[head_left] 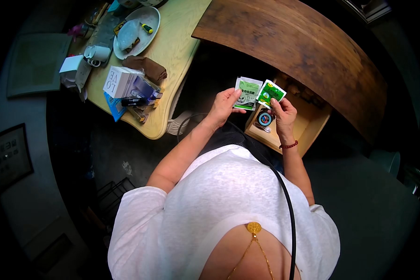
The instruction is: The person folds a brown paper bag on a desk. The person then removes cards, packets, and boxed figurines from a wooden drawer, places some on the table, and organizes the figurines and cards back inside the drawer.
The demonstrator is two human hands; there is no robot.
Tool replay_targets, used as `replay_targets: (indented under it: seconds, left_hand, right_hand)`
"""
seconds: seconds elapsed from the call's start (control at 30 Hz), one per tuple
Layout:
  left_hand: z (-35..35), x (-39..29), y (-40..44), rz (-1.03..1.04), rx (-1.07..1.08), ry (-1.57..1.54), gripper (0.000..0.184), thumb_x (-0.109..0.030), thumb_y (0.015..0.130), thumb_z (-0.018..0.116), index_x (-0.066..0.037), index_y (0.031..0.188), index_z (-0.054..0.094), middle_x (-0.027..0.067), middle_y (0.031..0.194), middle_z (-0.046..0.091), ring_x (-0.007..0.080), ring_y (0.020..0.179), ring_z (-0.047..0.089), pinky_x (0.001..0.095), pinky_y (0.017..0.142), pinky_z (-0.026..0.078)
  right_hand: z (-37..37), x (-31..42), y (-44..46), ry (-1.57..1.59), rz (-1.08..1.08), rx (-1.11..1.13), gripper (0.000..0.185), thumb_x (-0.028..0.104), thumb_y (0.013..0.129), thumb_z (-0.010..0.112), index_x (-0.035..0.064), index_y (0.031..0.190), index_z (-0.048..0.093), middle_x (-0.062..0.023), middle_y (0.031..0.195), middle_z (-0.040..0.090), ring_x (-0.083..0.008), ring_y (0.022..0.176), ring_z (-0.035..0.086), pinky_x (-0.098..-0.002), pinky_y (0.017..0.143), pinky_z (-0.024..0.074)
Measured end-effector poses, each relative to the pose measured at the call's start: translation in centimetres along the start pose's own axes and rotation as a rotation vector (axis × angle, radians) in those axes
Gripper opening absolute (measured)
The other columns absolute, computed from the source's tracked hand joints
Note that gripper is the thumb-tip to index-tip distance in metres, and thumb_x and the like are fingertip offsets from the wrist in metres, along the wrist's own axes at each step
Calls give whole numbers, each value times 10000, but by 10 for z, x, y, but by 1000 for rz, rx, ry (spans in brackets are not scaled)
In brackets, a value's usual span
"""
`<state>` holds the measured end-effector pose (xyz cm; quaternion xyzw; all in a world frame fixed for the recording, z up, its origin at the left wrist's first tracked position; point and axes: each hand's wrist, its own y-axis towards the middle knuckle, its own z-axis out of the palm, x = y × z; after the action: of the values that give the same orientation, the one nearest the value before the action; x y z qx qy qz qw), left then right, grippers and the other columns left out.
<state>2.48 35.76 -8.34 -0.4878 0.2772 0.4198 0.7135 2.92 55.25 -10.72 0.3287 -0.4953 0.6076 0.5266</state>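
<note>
My left hand (225,106) pinches the left edge of a pale green sachet (248,93) with dark print and a leaf drawing. In my right hand (284,115) is a smaller, brighter green sachet (270,93) with white edges, gripped at its lower right corner. The two sachets are side by side, their edges close or slightly overlapping. Both are above an open wooden drawer (315,130). Inside the drawer, below my right hand, lie a round blue-rimmed tin (265,119) and a small white item (267,130). The drawer's back part is in shadow.
A dark wooden tabletop (294,42) overhangs the drawer. On the pale wooden table (182,37) at left are a white box (119,81), a brown cloth (144,67), a white mug (98,53) and an oval plate (156,28). A black cable (287,196) runs down my front.
</note>
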Motion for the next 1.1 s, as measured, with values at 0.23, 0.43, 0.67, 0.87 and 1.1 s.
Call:
replay_targets:
  seconds: [0.23,0.43,0.67,0.87,1.1]
  left_hand:
    - [2,-3,0,-12,1,-17,307,-264,928,451,4,1038,554,77,913,622,120,745,611,245,600,535]
    - [5,0,0,-36,23,-12,268,-222,906,503,-5,1056,549,64,907,620,118,756,616,238,607,543]
    - [-10,6,-2,18,-71,42,245,-113,854,575,2,1068,544,82,927,629,146,764,634,236,589,553]
    - [-27,0,-9,-34,-183,-10,231,-113,851,576,1,1050,548,91,929,630,152,760,634,250,595,555]
    - [-34,5,-11,-51,-184,-43,219,-112,844,583,-2,1031,554,89,930,629,155,762,630,263,590,552]
  right_hand:
    - [-7,4,0,72,61,47,139,118,840,610,-6,902,621,-9,760,601,-38,577,523,-156,512,428]
    - [22,-8,0,-78,44,164,143,144,827,629,6,866,624,14,686,579,-39,554,497,-178,490,399]
    - [1,-16,14,-114,60,152,204,190,868,573,-9,873,617,-17,684,585,-41,572,495,-182,520,407]
    - [-67,-79,10,-1194,-66,239,570,173,636,723,15,1138,504,-180,1077,552,-320,1011,530,-389,857,445]
    - [-51,-100,-3,-1409,-101,299,830,194,570,764,-22,1251,342,-219,1175,432,-381,1076,425,-382,954,366]
